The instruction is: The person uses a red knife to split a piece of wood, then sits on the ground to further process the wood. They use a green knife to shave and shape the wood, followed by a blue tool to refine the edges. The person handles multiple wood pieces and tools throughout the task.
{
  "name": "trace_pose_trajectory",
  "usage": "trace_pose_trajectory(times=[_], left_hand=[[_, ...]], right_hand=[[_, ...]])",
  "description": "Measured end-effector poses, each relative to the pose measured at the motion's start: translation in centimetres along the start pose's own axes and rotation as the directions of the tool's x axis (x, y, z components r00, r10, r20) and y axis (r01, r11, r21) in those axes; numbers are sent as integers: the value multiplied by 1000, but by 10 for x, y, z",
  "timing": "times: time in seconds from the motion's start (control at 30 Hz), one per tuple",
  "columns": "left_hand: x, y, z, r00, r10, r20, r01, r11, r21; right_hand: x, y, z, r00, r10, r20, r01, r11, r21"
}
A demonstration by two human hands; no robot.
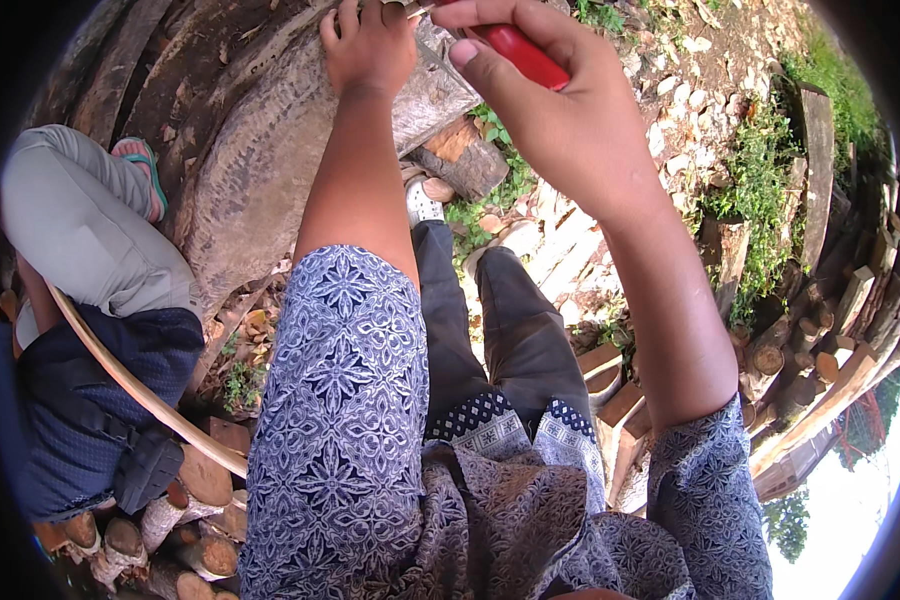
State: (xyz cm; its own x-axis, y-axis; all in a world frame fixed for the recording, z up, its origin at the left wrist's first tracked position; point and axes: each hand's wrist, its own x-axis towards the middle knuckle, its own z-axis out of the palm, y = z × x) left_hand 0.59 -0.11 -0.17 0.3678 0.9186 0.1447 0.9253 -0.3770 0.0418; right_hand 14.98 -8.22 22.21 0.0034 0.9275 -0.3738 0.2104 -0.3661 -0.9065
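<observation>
My right hand [570, 110] is closed around a red handle [526, 56] near the top edge, with the thumb along it. What kind of tool it belongs to does not show, as its far end lies among the fingers and at the picture's edge. Left of it, my left hand [372, 50] is over a big weathered wooden slab [260, 190], fingers bent and partly cut off by the top edge. Something thin and pale shows between the two hands. What the left fingers hold is hidden.
At the left sits another person in grey trousers [90, 210], beside a dark blue bag [100, 400] and a curved wooden strip [150, 395]. Cut logs [205, 480] lie at the lower left. More stacked wood [810, 340] stands at the right. A wood block [460, 158] lies near my shoe [423, 202].
</observation>
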Motion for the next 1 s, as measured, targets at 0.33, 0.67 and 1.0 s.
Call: trace_pose_trajectory(times=[0.33,0.67,1.0], left_hand=[[2,0,-2,999,5,-33,-6,999,-32],[0,-2,-3,995,-2,100,4,1000,-26],[1,-11,19,983,85,-162,-75,995,67]], right_hand=[[-109,38,9,995,-37,-88,36,999,-11],[-96,7,-10,986,-18,-166,8,998,-59],[-44,54,16,990,10,-144,-3,999,52]])
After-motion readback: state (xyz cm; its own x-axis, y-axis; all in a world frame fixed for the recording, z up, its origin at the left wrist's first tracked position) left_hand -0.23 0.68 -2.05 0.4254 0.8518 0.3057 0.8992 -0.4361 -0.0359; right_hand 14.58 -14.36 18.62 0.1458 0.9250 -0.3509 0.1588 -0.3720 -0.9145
